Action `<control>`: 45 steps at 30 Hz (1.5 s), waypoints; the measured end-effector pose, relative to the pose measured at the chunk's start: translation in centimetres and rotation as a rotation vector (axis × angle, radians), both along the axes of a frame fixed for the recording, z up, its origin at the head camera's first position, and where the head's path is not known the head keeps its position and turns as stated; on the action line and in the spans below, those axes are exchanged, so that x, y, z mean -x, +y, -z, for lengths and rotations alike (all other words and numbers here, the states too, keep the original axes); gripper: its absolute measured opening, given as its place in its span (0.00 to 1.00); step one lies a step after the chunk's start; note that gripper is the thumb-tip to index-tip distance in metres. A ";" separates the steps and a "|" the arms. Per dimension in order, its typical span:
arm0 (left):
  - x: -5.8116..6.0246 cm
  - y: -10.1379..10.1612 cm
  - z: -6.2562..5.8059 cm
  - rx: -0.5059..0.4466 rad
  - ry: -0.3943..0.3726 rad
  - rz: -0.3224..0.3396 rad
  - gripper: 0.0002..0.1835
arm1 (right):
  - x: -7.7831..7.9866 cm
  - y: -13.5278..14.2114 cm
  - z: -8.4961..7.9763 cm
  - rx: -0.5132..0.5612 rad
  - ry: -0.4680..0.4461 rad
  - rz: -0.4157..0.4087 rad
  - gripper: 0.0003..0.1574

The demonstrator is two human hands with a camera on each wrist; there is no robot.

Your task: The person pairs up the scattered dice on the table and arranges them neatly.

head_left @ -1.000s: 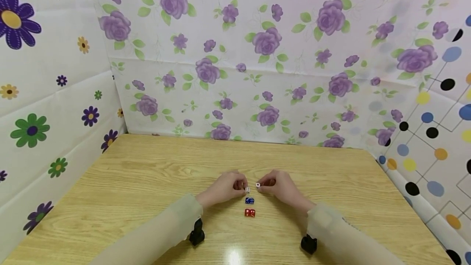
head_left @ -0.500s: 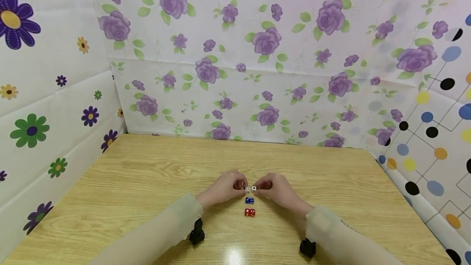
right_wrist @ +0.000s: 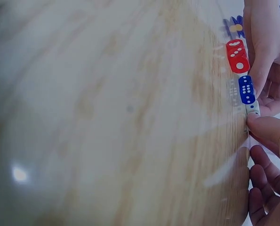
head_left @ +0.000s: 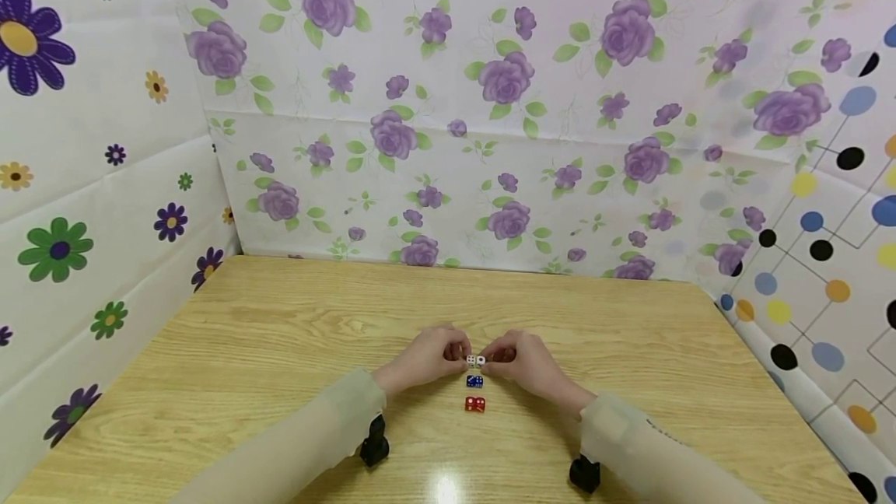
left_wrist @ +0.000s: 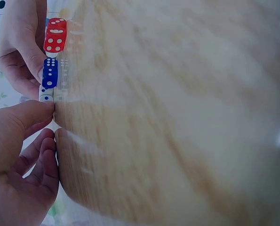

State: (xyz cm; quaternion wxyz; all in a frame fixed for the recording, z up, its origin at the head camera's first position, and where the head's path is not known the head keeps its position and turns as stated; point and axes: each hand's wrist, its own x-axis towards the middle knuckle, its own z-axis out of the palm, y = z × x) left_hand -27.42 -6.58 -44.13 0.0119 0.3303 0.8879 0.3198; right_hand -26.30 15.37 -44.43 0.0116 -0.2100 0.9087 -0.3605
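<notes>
Two white dice stand side by side in the head view, the left white die [head_left: 471, 361] against the right white die [head_left: 481, 362]. My left hand [head_left: 428, 352] holds the left one between thumb and fingertips. From the other side my right hand [head_left: 525, 360] pinches the right one. Closer to me lies a pair of blue dice [head_left: 474, 381], and nearer still a pair of red dice [head_left: 474, 404], each pair side by side. In the left wrist view my thumb covers part of the white dice [left_wrist: 46, 92].
All the dice are on a wood-grain table [head_left: 315, 317]. A flowered cloth [head_left: 448, 177] hangs along its back edge, with patterned cloths at both sides. Black wrist cameras are under the cuffs, the left camera [head_left: 375, 446] and the right camera [head_left: 585, 473].
My right hand has moved left and slightly nearer with its white die, closing the gap to the left white die. The left hand and the blue and red dice have stayed put.
</notes>
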 end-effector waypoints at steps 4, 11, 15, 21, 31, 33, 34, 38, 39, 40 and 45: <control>0.0 0.0 0.0 -0.002 0.002 0.001 0.03 | -0.1 0.0 -0.1 -0.009 0.004 -0.004 0.07; 0.0 0.0 0.1 -0.003 -0.004 -0.001 0.03 | 0.0 -0.1 0.1 -0.022 0.008 -0.002 0.07; 0.1 0.0 0.1 -0.005 -0.012 0.002 0.03 | 0.0 -0.1 0.3 -0.027 0.013 -0.003 0.07; 0.3 0.0 0.3 -0.008 -0.017 0.005 0.04 | 0.0 -0.1 0.3 -0.013 0.005 -0.002 0.07; 0.6 -0.1 0.5 0.006 -0.012 0.001 0.04 | 0.0 -0.1 0.3 -0.012 0.007 -0.009 0.07; 0.6 -0.1 0.5 0.008 -0.011 0.001 0.04 | 0.0 -0.1 0.3 -0.010 0.006 -0.010 0.07; 0.6 -0.1 0.5 0.008 -0.013 0.001 0.04 | 0.0 -0.1 0.2 -0.010 0.007 -0.012 0.07; 0.6 -0.1 0.5 0.007 -0.023 0.002 0.04 | 0.0 -0.1 0.2 -0.010 0.011 -0.014 0.07; 0.6 -0.1 0.4 0.006 -0.026 0.002 0.03 | 0.0 0.0 0.2 -0.010 0.012 -0.014 0.07; 0.6 -0.1 0.4 0.005 -0.028 0.002 0.03 | 0.0 0.0 0.2 -0.010 0.013 -0.014 0.07; 0.5 -0.1 0.3 -0.001 -0.040 0.008 0.03 | 0.0 0.0 0.3 -0.011 0.017 -0.015 0.07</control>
